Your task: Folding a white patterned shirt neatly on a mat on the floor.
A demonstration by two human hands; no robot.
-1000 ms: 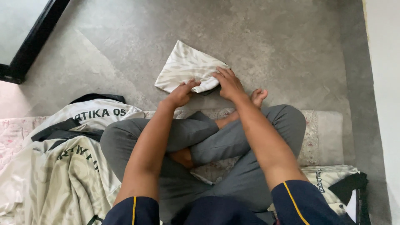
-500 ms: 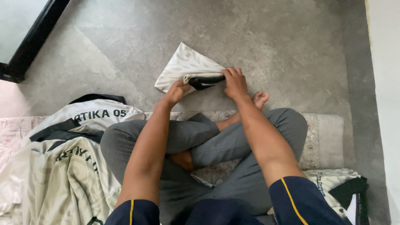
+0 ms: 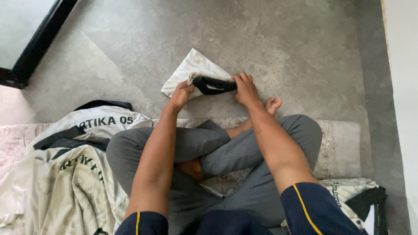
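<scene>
A mottled grey stone floor (image 3: 270, 39) fills the room, edged by a pale wall and a dark frame at the left. A patterned mat (image 3: 344, 143) lies under crossed legs in grey trousers, cream shirts (image 3: 65, 174) heaped beside. Ahead on the floor lies a folded cream garment (image 3: 191, 72), soft and patterned, black inside. The left hand (image 3: 180, 93) pinches its near edge; the right hand (image 3: 246, 89) grips the black fold.

Folded garment (image 3: 191, 69) betw. the hands: cream w/ faint pale swirl pattern, black inner edge. Floor (image 3: 270, 39) beyond hands: mottled grey. Trousers (image 3: 226, 152) below hands: plain grey. Sleeves (image 3: 318, 209): navy w/ yellow stripe. Shirt pile (image 3: 65, 174) left of left hand (image 3: 180, 93): cream, black trim.
</scene>
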